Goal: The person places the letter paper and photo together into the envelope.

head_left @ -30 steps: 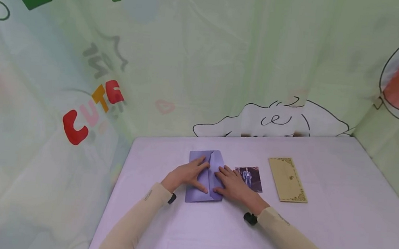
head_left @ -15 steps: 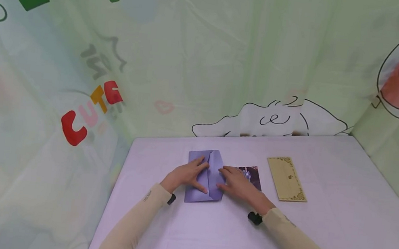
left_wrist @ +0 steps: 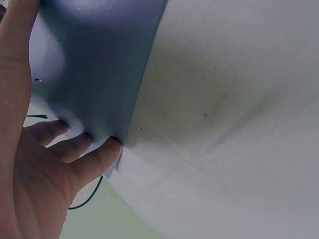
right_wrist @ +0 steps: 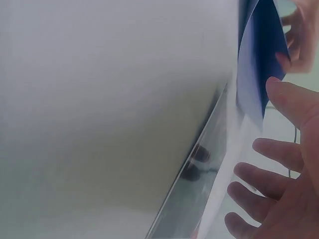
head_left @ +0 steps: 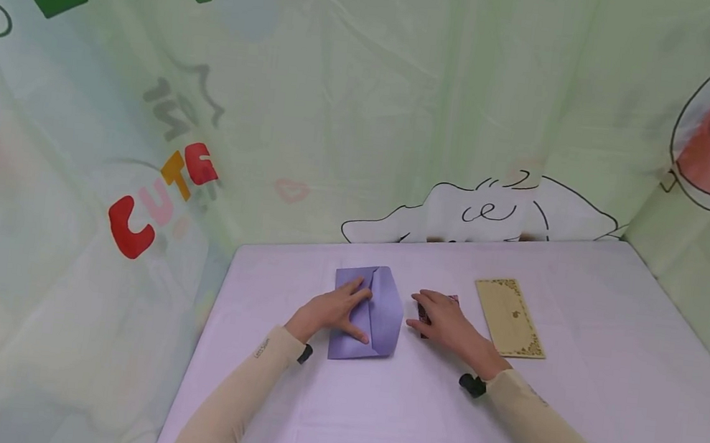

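Steadying the purple envelope (head_left: 384,318) seems the step in hand: I have the left hand (head_left: 334,311) resting on it, fingers spread. My right grip (head_left: 448,326) stands apart over the dark photo (head_left: 425,315), contact unclear; I judge the next move calls for pinching its edge. A gold card (head_left: 511,317) lies rightward on the pale lilac surface (head_left: 372,425), with printed curtains (head_left: 341,104) around.
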### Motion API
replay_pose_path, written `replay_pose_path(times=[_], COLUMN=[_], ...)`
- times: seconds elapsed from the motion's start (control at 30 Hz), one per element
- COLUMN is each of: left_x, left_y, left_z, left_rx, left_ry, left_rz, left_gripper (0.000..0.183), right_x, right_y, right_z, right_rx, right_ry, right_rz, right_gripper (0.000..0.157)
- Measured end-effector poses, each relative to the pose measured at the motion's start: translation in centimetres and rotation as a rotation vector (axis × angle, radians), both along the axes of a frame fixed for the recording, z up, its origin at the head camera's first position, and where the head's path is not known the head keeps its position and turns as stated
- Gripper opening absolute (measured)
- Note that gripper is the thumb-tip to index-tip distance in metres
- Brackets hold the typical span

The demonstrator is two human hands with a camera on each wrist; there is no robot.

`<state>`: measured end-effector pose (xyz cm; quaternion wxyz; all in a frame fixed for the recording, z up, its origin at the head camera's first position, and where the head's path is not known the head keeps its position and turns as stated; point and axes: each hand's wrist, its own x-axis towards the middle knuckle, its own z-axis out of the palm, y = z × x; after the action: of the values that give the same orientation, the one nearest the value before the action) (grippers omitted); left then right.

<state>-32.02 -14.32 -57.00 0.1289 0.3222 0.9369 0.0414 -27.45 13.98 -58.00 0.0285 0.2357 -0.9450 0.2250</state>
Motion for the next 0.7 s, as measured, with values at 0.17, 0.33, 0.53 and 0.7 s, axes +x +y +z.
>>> replay_pose_path(times=[0.17, 0.33, 0.53, 0.7], left_x=[0.0, 0.0, 0.1, 0.1], left_y=[-0.1, -0.1, -0.2, -0.1], left_z=[0.2, 0.2, 0.1, 0.1], left_rx=[-0.003, 0.002, 0.031, 0.033], left_ry=[0.006, 0.000, -0.005, -0.007], left_rz=[-0.007, -0.006, -0.006, -0.002], left_gripper=[0.093, 0.093, 0.092, 0.092], right_x=[-0.4, -0.7, -1.0, -1.1], right_y=[1.8, 3.6, 5.0, 5.3], right_z=[-0.2, -0.6, -1.1, -0.9], right_rx=[0.017, 0.049, 0.101, 0.095], right_ry=[-0.015, -0.011, -0.070, -0.134], right_rz=[-0.041, -0.095, -0.183, -0.237], right_gripper=[0.058, 0.060, 0.066, 0.073])
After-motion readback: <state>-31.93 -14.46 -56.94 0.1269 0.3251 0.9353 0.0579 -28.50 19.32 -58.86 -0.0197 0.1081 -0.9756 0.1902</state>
